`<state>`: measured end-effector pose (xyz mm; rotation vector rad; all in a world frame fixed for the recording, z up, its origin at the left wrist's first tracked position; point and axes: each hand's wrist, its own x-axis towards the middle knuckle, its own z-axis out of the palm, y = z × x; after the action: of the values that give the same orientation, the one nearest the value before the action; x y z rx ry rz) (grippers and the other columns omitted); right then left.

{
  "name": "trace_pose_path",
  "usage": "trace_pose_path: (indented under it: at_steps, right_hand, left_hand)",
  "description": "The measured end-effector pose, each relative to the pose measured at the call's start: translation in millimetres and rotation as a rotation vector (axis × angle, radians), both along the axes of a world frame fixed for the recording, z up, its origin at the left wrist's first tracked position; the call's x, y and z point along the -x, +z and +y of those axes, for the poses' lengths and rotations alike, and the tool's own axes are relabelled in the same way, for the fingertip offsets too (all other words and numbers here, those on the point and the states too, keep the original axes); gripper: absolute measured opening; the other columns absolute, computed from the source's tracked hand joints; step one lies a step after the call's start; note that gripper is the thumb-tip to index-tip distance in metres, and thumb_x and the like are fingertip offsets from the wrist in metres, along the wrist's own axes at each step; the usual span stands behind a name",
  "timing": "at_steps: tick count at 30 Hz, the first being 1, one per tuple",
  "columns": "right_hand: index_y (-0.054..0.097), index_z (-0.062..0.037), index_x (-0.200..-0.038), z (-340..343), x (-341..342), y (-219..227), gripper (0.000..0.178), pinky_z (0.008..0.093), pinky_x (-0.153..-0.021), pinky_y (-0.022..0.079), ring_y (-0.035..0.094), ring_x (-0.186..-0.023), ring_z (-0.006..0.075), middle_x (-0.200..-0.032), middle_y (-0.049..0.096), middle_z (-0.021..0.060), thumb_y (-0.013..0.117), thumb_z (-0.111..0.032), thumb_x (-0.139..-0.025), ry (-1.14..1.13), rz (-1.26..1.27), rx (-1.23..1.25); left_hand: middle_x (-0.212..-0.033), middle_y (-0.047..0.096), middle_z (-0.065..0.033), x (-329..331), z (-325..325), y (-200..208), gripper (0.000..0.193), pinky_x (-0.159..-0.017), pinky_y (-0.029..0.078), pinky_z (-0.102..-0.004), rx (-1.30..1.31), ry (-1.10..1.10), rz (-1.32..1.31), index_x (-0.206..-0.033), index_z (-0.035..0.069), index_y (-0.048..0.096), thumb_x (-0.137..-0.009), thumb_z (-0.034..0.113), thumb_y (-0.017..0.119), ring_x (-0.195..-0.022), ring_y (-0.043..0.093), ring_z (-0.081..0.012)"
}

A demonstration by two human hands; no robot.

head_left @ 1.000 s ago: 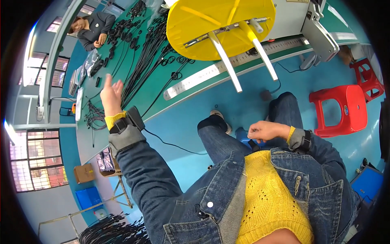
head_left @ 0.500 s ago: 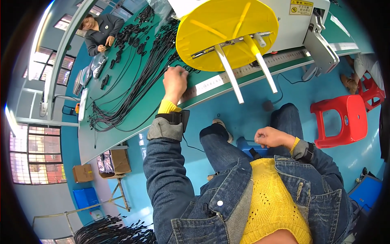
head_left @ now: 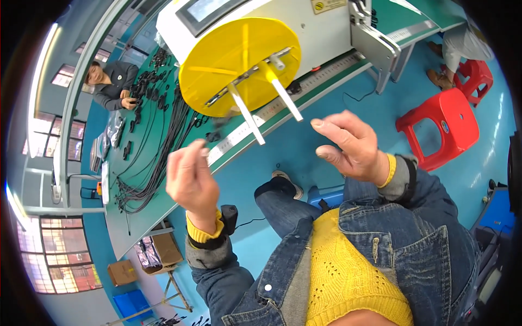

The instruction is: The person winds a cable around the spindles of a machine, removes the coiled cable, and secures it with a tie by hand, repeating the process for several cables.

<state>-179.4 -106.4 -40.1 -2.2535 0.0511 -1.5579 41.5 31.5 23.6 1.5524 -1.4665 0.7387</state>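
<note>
A round yellow disc [head_left: 215,51] with two metal prongs sticking out stands on the front of a white machine [head_left: 326,32]. My left hand [head_left: 193,179] is raised at the front edge of the green table [head_left: 122,217], left of the prongs. Its fingers are curled and pressed together; whether they pinch anything small cannot be made out. To the right of the prongs, my right hand [head_left: 356,146] hangs in the air, thumb and fingers apart, with nothing between them. Behind my left hand lies a bundle of black cables [head_left: 157,157]. A small dark coil [head_left: 213,136] is beside the disc.
A metal ruler strip [head_left: 231,140] runs along the table's front edge. Across the table a person [head_left: 111,84] handles small black parts. Red stools [head_left: 443,127] stand at the right, near another person's legs [head_left: 454,51]. Cardboard boxes [head_left: 122,271] are at the lower left.
My left hand has come back from the cables beside the disc toward me. My right hand has risen from my lap toward the prongs and opened. The view has shifted.
</note>
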Motion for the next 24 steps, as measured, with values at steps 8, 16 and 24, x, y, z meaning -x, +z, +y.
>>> trace_pose_path:
  at_steps: [8,16,24]
  right_hand:
    - [0.057,-0.0034,-0.109,-13.7,-36.5,52.1,0.040,0.0282,-0.061,0.046,0.055,-0.072,0.0220,-0.093,0.056,0.0100,0.066,-0.012,-0.071,-0.138,0.022,0.257]
    - [0.059,-0.0092,-0.101,-58.9,-30.3,37.4,0.026,0.0303,-0.058,0.045,0.056,-0.070,0.0224,-0.084,0.054,0.0077,0.061,-0.006,-0.075,-0.021,0.209,0.132]
    - [0.060,-0.0048,-0.095,-136.6,-33.3,-55.1,0.018,0.0331,-0.063,0.046,0.056,-0.070,0.0283,-0.081,0.057,0.0112,0.060,-0.010,-0.077,-0.345,0.371,-0.088]
  left_hand:
    - [-0.073,0.057,-0.0106,35.0,-14.1,2.6,0.010,-0.053,0.044,-0.0253,-0.228,-0.144,0.184,-0.086,-0.003,0.062,-0.077,-0.002,0.062,-0.059,0.054,-0.0165]
    - [-0.071,0.055,-0.0085,43.2,-24.5,21.8,0.009,-0.052,0.042,-0.0233,-0.235,-0.184,0.165,-0.086,-0.003,0.061,-0.078,-0.001,0.062,-0.058,0.052,-0.0142]
    - [-0.071,0.053,-0.0045,43.5,-42.6,8.8,0.008,-0.051,0.039,-0.0194,-0.206,-0.173,0.336,-0.087,-0.004,0.061,-0.080,0.000,0.060,-0.059,0.049,-0.0083]
